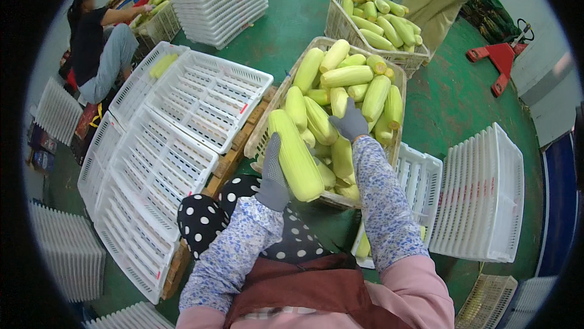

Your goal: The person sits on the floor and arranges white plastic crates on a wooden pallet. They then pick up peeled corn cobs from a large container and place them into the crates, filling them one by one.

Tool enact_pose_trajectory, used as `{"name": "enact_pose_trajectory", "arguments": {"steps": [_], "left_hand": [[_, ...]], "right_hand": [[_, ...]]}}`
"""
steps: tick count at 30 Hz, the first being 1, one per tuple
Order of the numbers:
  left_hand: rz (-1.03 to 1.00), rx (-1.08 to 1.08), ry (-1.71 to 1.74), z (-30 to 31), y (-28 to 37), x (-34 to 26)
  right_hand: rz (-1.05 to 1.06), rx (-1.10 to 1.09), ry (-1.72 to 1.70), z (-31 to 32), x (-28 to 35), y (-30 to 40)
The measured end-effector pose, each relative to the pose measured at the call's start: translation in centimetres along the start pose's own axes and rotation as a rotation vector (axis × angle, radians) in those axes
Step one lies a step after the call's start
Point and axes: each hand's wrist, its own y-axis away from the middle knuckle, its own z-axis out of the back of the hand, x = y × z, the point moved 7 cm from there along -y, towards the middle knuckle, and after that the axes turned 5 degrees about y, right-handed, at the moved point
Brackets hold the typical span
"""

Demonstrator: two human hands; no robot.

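In my gloved left hand (273, 174) I hold a large ear of corn (296, 155) in pale green husk, tilted over the near left side of a crate. That plastic crate (401, 82), off-white and dirty, is heaped with husked-on ears lying at many angles. My gloved right hand (351, 121) reaches into the heap, its thumb and forefinger at the lower end of a pale ear (338, 101). Whether those fingers grip that ear cannot be made out. Both gloves are grey, worn below flowered sleeves.
White slotted trays (159, 165) lie on a wooden pallet (237, 146) to the left, one holding corn (163, 65). Stacked trays (479, 196) stand right, another stack (216, 3) ahead. Beyond are a second corn crate (374, 51), a red pallet jack (499, 62) and two people.
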Motion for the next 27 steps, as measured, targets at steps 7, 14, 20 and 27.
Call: {"name": "enact_pose_trajectory", "arguments": {"steps": [7,14,20,27], "left_hand": [[-0.031,0.088,0.044,0.7,0.3,-2.3],[-0.337,0.2,-0.277,1.2,3.6,-11.5],[-0.541,0.163,-0.084,2.4,10.8,-24.9],[-0.71,-0.574,-0.238,24.8,17.0,-35.0]], "right_hand": [[0.137,0.019,-0.638,4.7,5.0,10.5],[0.61,0.441,-0.987,6.3,17.1,15.9],[0.353,-0.044,-0.41,2.2,16.6,5.5],[0.279,0.105,0.101,-5.4,14.8,1.0]]}}
